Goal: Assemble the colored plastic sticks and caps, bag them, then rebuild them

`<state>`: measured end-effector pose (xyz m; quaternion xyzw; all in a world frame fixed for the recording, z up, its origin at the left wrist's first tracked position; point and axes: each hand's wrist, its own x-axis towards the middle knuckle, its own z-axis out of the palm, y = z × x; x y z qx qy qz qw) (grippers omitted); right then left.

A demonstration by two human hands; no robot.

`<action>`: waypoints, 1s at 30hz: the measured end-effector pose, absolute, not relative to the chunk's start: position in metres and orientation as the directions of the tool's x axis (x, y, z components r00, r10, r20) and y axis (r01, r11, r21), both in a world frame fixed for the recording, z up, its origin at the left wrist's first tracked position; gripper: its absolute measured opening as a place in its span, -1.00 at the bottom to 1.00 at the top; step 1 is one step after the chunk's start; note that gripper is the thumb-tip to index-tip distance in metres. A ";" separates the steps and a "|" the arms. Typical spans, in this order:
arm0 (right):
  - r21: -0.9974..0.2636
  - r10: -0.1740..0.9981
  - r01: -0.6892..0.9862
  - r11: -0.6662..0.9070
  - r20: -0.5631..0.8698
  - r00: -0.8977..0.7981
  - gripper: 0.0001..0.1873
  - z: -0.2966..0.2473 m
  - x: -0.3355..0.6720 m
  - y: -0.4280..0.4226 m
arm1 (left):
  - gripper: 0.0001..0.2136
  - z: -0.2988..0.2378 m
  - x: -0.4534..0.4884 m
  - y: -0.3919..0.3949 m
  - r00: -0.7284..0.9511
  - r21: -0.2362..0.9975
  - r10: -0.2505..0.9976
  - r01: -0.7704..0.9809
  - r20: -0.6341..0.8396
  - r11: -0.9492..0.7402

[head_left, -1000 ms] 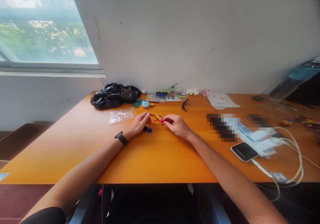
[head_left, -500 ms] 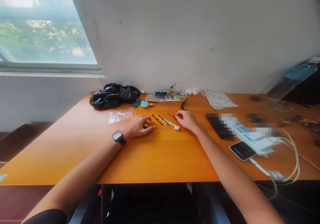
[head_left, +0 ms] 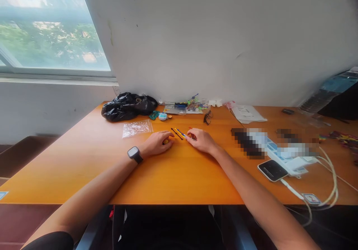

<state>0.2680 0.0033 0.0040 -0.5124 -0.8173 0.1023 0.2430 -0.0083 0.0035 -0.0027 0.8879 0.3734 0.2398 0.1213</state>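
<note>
Glossy black plastic bag (head_left: 127,108), smooth wooden table (head_left: 179,179), slim sticks (head_left: 180,133) apparently plastic

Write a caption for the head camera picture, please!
Left hand and right hand beside slim, colorful sticks on a wooden table.

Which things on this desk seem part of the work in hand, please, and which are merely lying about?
Likely in use:
- thin coloured sticks, between the left hand and right hand
- yellow disc, at the left hand

Apparently just lying about:
- black bag
- clear bag
- white bag
- power strip
</note>
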 end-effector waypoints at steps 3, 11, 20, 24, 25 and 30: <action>-0.447 0.876 0.754 0.482 0.269 -0.400 -0.83 -0.002 0.262 0.001 | -0.75 -0.005 -0.003 0.002 0.603 0.453 0.706 0.547 0.371 -0.704; -0.476 0.870 0.728 0.493 0.275 -0.409 -0.89 -0.003 0.261 0.001 | -0.76 -0.009 0.001 0.004 0.601 0.495 0.671 0.463 0.434 -0.735; -0.335 0.917 0.856 0.393 0.216 -0.337 -0.76 0.003 0.264 0.002 | -0.50 -0.003 -0.006 0.003 0.687 0.394 0.574 0.425 0.446 -0.815; -0.316 0.930 0.884 0.345 0.243 -0.276 -0.76 -0.004 0.258 0.002 | -0.44 -0.002 -0.005 0.000 0.783 0.300 0.512 0.423 0.353 -0.855; -0.315 0.932 0.889 0.332 0.255 -0.258 -0.75 -0.006 0.256 0.002 | -0.46 -0.001 -0.004 -0.001 0.794 0.281 0.509 0.431 0.332 -0.857; -0.399 0.932 0.856 0.328 0.283 -0.225 -0.65 -0.011 0.252 0.003 | -0.53 0.002 -0.001 -0.005 0.813 0.242 0.494 0.435 0.308 -0.867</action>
